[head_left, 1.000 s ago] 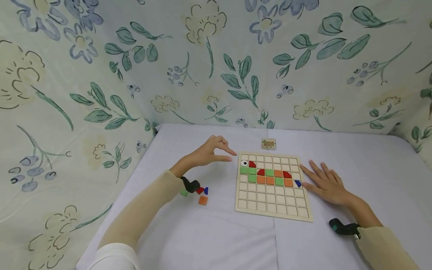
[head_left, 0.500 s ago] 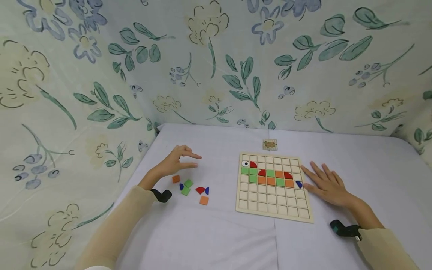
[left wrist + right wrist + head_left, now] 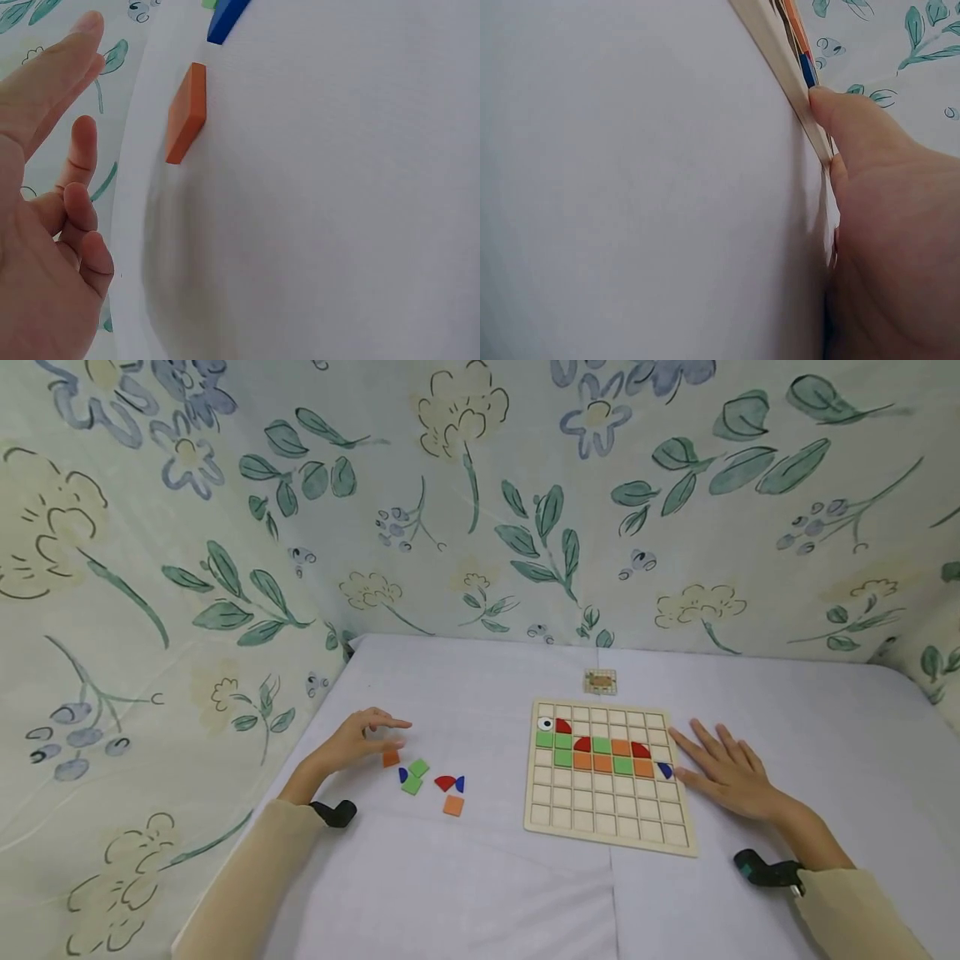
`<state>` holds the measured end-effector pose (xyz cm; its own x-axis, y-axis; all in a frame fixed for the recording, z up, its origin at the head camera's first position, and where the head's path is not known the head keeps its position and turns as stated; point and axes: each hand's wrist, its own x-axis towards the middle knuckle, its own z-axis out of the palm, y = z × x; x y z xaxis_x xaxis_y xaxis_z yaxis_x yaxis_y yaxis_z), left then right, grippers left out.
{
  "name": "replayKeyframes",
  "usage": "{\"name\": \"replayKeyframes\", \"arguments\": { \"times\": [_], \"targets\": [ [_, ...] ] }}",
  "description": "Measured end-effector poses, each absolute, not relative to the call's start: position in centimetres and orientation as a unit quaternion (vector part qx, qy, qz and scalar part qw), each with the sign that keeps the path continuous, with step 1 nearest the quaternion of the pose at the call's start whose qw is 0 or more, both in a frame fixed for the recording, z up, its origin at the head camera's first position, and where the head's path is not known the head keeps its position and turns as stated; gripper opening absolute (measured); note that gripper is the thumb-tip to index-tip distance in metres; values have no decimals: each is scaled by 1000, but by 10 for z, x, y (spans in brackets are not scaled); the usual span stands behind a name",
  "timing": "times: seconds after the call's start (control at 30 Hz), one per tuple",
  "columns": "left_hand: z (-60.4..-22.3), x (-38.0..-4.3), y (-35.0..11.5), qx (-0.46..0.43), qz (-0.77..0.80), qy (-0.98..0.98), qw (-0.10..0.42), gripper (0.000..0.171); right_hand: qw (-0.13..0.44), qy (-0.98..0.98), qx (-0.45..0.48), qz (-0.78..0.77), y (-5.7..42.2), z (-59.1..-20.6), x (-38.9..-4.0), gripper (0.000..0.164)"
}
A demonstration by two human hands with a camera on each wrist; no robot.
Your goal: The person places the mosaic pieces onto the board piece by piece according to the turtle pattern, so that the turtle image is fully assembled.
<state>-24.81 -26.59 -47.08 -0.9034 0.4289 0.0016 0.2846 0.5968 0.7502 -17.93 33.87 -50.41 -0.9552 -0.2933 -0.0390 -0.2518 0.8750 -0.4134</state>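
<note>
My left hand (image 3: 352, 743) hovers over the left part of the table, thumb and forefinger apart with nothing between them. Its thumb overlaps an orange square tile (image 3: 391, 758) in the head view; the left wrist view shows that orange tile (image 3: 187, 112) lying apart from the fingers. Loose beside it lie green squares (image 3: 418, 767), a red quarter-round (image 3: 445, 783), blue half-rounds (image 3: 460, 784) and a second orange square (image 3: 453, 806). My right hand (image 3: 727, 772) lies flat with spread fingers, thumb at the right edge of a wooden grid board (image 3: 607, 822), near a blue half-round (image 3: 664, 770) on it.
On the board, green, orange and red tiles and a white eye piece (image 3: 545, 724) sit in the upper rows. A small patterned card (image 3: 600, 682) lies behind the board. Floral cloth (image 3: 480, 527) hangs at the back and left of the white-covered table (image 3: 525, 893).
My left hand has moved left and toward me, away from the board to the loose tiles, uncovering several of them. The right hand has stayed at the board's edge.
</note>
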Motion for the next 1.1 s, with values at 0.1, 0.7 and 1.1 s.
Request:
{"name": "replayKeyframes", "arguments": {
  "times": [0.1, 0.7, 1.1],
  "targets": [
    [-475, -244, -271, 206, 411, 884, 89, 38, 44, 968, -140, -205, 338, -505, -179, 75],
    [-487, -233, -282, 215, 422, 876, 88, 40, 47, 969, -139, -200, 338, -506, -181, 75],
    [-490, -238, -275, 242, 412, 874, 91, 36, 40, 968, -142, -201, 339, -506, -180, 75]
  ]
}}
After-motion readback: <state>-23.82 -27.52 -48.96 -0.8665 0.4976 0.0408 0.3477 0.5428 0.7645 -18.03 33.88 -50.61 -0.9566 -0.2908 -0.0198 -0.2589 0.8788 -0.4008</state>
